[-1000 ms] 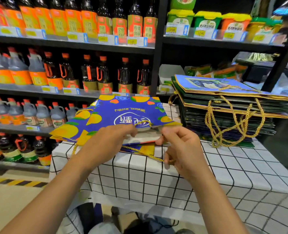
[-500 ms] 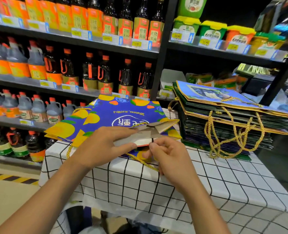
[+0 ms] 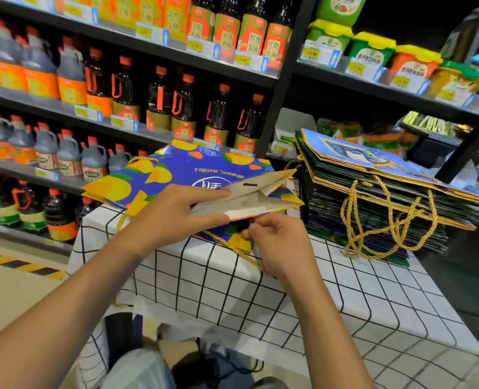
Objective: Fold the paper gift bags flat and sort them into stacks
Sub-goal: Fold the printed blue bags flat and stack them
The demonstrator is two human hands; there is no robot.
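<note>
A blue gift bag with yellow and orange fruit prints (image 3: 182, 172) lies on the checked table (image 3: 302, 290), its mouth towards me. The near flap is lifted, showing the white inside (image 3: 249, 195). My left hand (image 3: 173, 217) holds that flap, thumb underneath and fingers straight on top. My right hand (image 3: 277, 242) pinches the lower edge of the bag mouth beside the gold rope handle (image 3: 232, 248). To the right stands a tall stack of flat gift bags (image 3: 372, 181), gold handles hanging over its front.
Store shelves with dark sauce bottles (image 3: 159, 102) rise right behind the table. Tubs with yellow lids (image 3: 372, 51) fill the upper right shelf. The floor on the left has a yellow-black striped line (image 3: 22, 265). Bags lie under the table near my legs.
The bag's near flap has been lifted open, showing the white inside. My right hand dropped to the lower edge. The view has moved closer.
</note>
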